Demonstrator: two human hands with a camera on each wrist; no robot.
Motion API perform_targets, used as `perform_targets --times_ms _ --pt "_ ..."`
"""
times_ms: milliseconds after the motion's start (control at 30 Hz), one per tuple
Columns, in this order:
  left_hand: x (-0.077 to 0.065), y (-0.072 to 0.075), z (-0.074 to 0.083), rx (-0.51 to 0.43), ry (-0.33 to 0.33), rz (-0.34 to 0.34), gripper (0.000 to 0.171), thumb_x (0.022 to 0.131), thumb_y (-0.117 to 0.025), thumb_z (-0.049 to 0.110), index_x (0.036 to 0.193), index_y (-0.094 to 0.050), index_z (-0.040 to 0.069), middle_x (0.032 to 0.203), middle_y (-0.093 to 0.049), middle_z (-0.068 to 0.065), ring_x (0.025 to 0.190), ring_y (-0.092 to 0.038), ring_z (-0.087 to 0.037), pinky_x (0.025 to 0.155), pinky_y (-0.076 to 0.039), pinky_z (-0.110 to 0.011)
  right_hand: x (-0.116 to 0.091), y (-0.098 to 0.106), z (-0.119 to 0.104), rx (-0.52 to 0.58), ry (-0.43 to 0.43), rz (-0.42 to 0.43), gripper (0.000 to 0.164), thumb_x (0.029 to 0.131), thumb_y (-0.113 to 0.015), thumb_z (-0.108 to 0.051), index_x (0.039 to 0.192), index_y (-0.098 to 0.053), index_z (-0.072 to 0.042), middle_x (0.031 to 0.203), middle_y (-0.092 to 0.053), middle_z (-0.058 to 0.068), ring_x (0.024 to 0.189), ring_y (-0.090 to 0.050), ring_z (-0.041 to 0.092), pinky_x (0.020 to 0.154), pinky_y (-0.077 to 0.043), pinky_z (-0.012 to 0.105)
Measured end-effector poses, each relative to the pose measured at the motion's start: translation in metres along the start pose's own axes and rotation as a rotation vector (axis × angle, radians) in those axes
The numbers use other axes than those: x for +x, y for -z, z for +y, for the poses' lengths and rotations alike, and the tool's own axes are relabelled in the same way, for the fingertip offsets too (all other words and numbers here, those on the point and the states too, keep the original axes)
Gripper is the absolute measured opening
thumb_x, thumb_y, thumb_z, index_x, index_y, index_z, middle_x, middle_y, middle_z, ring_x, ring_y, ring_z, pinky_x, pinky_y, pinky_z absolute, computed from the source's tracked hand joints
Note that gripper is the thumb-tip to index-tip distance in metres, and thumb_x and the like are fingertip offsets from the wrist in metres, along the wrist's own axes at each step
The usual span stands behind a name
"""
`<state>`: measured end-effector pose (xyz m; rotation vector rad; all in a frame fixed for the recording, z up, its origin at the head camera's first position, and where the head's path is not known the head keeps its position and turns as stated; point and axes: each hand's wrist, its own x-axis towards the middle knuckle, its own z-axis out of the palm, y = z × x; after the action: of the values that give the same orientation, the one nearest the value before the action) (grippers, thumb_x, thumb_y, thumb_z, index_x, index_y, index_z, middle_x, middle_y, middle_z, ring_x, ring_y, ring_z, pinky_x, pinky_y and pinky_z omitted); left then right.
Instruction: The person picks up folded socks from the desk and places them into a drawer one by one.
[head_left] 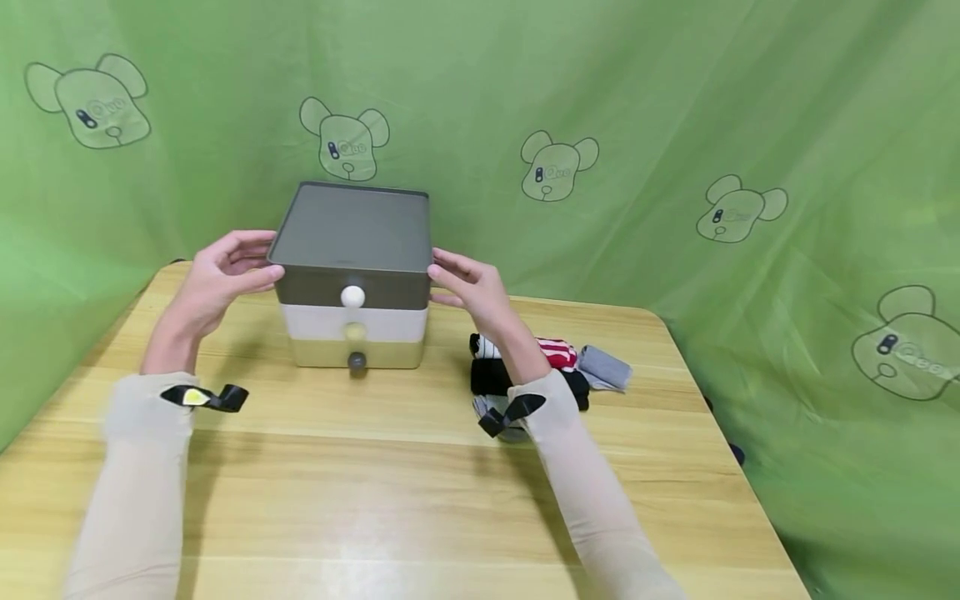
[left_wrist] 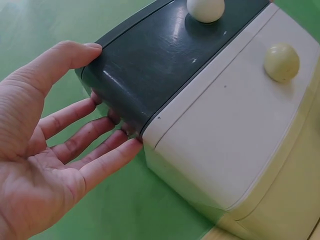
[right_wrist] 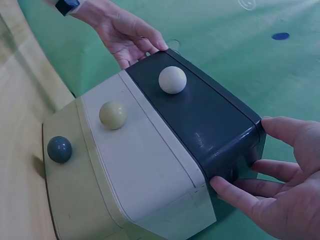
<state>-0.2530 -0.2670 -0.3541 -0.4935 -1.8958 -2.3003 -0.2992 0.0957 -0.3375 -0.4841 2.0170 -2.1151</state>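
Note:
A small three-tier drawer box stands on the table, with a dark grey top tier, a white middle tier and a cream bottom tier. Each front bears a round knob: white, cream and dark grey. My left hand touches the top tier's left side with its fingertips, the thumb at the front corner. On the opposite side my right hand rests its fingertips on the same tier, thumb near the upper front corner. Both hands have fingers spread and nearly straight.
Right of the box, partly hidden by my right forearm, lies a group of folded fabric pieces: black, red-and-white striped and grey. A green curtain with printed bear heads hangs behind the wooden table.

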Motion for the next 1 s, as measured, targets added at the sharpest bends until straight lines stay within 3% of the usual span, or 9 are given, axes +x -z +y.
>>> perform_targets --times_ms 267,500,833,1000 --pt "0.014 -0.026 -0.008 0.112 0.064 0.040 0.054 0.089 -0.072 -0.006 0.139 -0.056 0.005 0.120 -0.066 0.004 0.108 -0.064 -0.010 0.084 -0.061 -0.019 -0.008 0.029 -0.002 0.000 -0.012 0.019 0.050 0.101 -0.063 -0.011 0.148 -0.050 -0.001 0.151 -0.053 0.018 0.133 -0.057 0.034 0.098 -0.061 0.040" --pt "0.023 -0.042 -0.018 0.195 0.074 0.037 0.057 0.089 -0.074 0.000 0.143 -0.053 0.005 0.123 -0.063 0.006 0.115 -0.060 -0.011 0.088 -0.059 -0.017 -0.015 0.047 -0.002 -0.006 -0.026 0.042 0.051 0.101 -0.063 -0.013 0.149 -0.049 -0.002 0.151 -0.053 0.018 0.134 -0.056 0.034 0.098 -0.061 0.039" --pt "0.034 -0.057 -0.026 0.253 0.068 0.021 0.059 0.090 -0.075 0.005 0.145 -0.052 0.006 0.127 -0.061 0.004 0.117 -0.059 -0.011 0.092 -0.058 -0.017 -0.023 0.063 -0.006 -0.015 -0.041 0.060 0.052 0.102 -0.062 -0.014 0.151 -0.047 -0.003 0.155 -0.049 0.016 0.139 -0.051 0.034 0.097 -0.061 0.037" --pt "0.036 -0.058 -0.024 0.226 0.070 -0.004 0.058 0.091 -0.074 0.004 0.145 -0.051 0.004 0.126 -0.061 0.003 0.114 -0.061 -0.010 0.090 -0.060 -0.019 -0.024 0.066 -0.008 -0.030 -0.051 0.057 0.053 0.102 -0.062 -0.015 0.151 -0.047 -0.003 0.155 -0.048 0.016 0.138 -0.052 0.033 0.100 -0.060 0.040"
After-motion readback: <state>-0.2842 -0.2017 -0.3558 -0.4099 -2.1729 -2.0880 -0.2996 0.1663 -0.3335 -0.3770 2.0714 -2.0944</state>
